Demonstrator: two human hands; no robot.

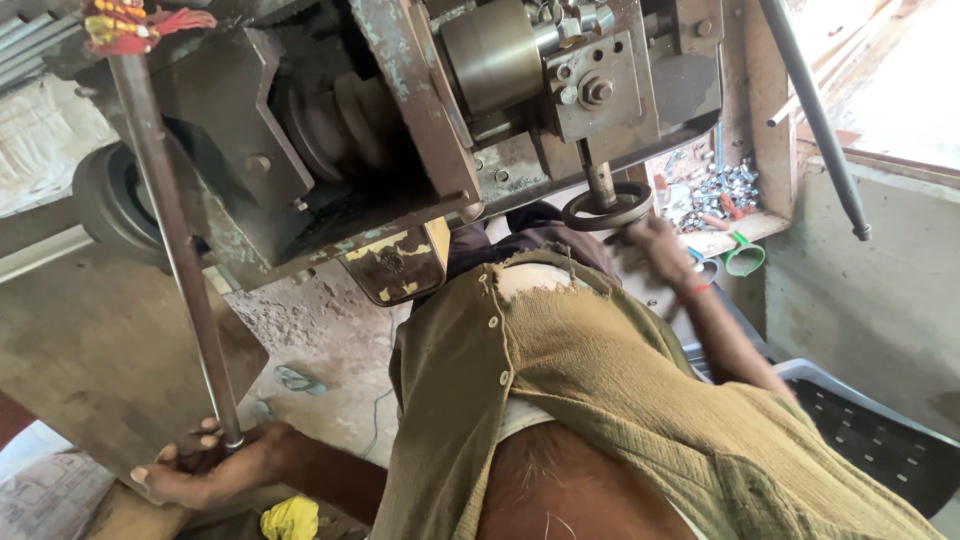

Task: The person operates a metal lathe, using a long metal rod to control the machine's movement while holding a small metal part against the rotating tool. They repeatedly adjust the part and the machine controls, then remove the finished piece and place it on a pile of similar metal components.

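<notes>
Head view: you look down past your own chest, in a worn olive button shirt, at a heavy, rusty metal machine that fills the upper half of the frame.

Left hand: your left hand, at the lower left of the frame, is closed around the bottom end of a long steel lever rod. Your fingers wrap the rod, with the fingertips showing at the left.

Lever rod: it runs from your left hand up to the upper left corner, leaning slightly left, where red and yellow threads are tied at its top.

Right hand: your right hand, right of centre, rests against a small round handwheel. Your fingers curl at its rim, touching it; how firmly they grip cannot be told.

Handwheel: a dark metal ring on a short vertical shaft, under the machine's bolted block, upper centre right.

Wrist: a red band circles your right wrist.

Parts tray: just right of the handwheel, a ledge holds a heap of small shiny nuts and bolts.

Second bar: a dark metal bar slants down along the upper right.

Lower right: a dark plastic crate with a grid of holes.

Floor: grey dusty concrete at centre left, and a yellow cloth at the bottom edge near your left forearm.
</notes>
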